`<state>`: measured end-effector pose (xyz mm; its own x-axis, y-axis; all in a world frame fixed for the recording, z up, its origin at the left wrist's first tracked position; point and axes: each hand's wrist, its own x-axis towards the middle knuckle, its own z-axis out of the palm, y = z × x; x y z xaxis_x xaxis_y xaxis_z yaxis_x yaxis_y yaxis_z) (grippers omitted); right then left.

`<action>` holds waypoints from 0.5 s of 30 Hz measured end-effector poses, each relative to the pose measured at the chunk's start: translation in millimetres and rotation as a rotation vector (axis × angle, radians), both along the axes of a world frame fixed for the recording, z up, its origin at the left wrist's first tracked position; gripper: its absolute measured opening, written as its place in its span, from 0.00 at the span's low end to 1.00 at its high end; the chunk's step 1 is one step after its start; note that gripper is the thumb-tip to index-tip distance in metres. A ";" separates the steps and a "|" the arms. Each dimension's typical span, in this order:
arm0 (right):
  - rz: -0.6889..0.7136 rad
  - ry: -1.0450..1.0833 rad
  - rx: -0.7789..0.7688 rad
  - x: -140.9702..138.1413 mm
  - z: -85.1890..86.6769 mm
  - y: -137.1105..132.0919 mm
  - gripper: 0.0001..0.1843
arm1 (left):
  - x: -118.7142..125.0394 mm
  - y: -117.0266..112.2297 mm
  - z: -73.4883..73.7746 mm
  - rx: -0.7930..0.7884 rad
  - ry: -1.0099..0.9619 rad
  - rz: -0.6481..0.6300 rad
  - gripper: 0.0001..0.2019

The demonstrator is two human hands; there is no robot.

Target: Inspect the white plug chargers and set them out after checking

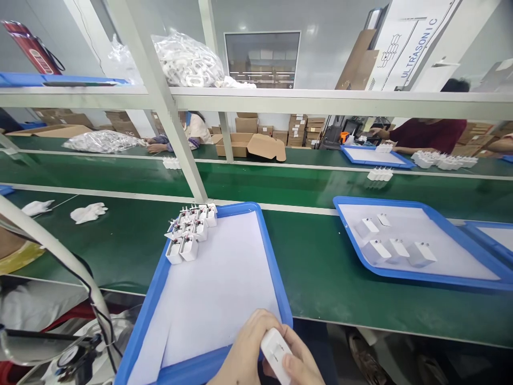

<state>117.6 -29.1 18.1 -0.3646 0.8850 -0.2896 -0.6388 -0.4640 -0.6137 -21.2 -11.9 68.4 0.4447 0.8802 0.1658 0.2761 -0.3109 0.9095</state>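
Low in the view, a white plug adapter [276, 355] with a two-prong face is gripped between both of my hands. My left hand [250, 345] wraps round its left and upper side, fingers curled. From the right, my right hand [300, 355] pinches it, the thumb pressed on its face. Just beyond my hands lies a blue-rimmed tray [274, 267] with a white lining. Several open white plug housings [188, 232] stand packed in its far left corner, small parts showing inside them.
A second blue tray [380, 200] at right holds several closed white adapters [396, 248]. White gloves [88, 213] lie left on the green bench. A slanted white post [176, 128] rises behind the near tray. Across the green belt [256, 182] people work beside cardboard boxes [240, 145].
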 end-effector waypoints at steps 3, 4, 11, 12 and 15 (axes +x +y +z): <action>-0.018 -0.062 0.085 2.1 -3.3 1.6 0.25 | -1.8 -2.4 2.7 -0.110 -0.108 -0.067 0.19; -0.019 -0.048 0.108 2.2 -4.0 1.5 0.24 | -1.1 -3.2 0.1 -0.088 -0.113 -0.043 0.18; 0.022 -0.230 0.242 10.4 -0.8 3.8 0.22 | 13.2 -7.5 -21.3 0.173 -0.147 0.211 0.17; 0.004 -0.349 0.288 13.5 -2.1 4.4 0.23 | 13.9 -7.7 -21.9 0.111 -0.145 0.228 0.17; -0.177 -0.760 0.431 22.4 -9.3 4.2 0.30 | 13.9 -6.3 -26.8 -0.131 -0.121 0.283 0.19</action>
